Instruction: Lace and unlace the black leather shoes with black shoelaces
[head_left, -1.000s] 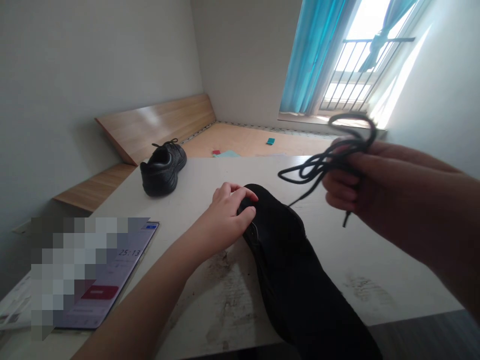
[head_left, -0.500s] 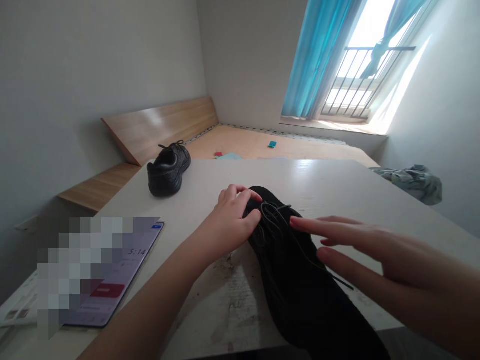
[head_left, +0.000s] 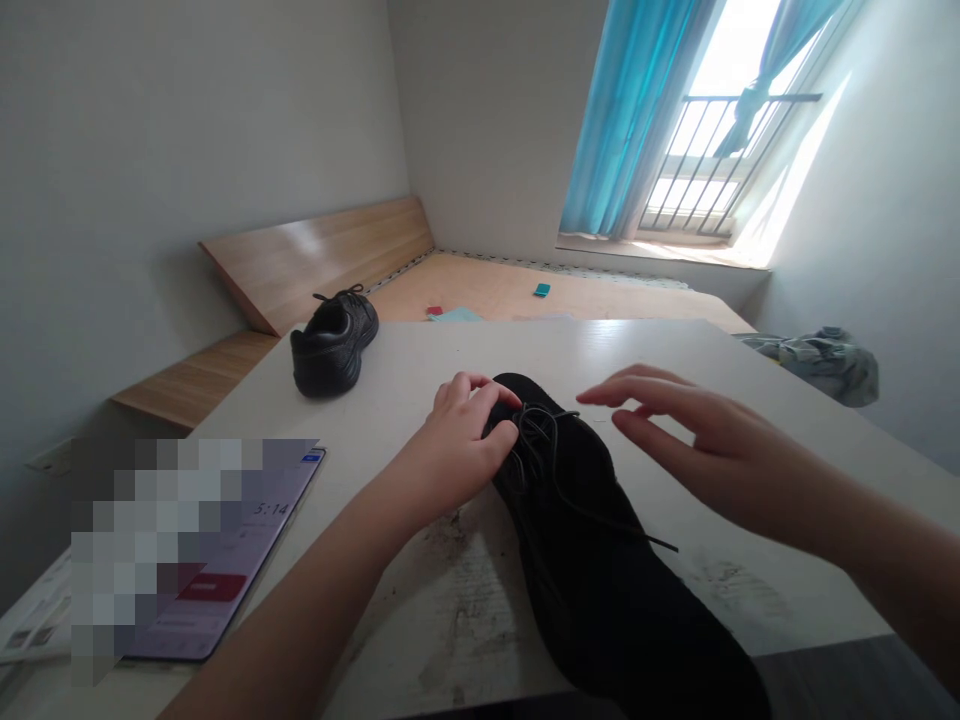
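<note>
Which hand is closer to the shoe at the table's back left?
Left. The left hand is right of the shoe, nearer the camera; the right hand is much farther right.

A phone point(head_left: 251, 535) lies on the tabletop point(head_left: 517, 345), left of the left hand point(head_left: 472, 430), part of it pixelated. Beyond the left hand, a wooden board point(head_left: 322, 240) slants along the wall point(head_left: 225, 120) beside a bed point(head_left: 487, 277); on the bed lie a red scrap point(head_left: 434, 311), a pale sheet point(head_left: 456, 315) and a teal item point(head_left: 541, 290). Past the right hand point(head_left: 682, 425) are a blue curtain point(head_left: 619, 130), a barred window point(head_left: 795, 98) and, farther right, a grey cloth heap point(head_left: 832, 365).
</note>
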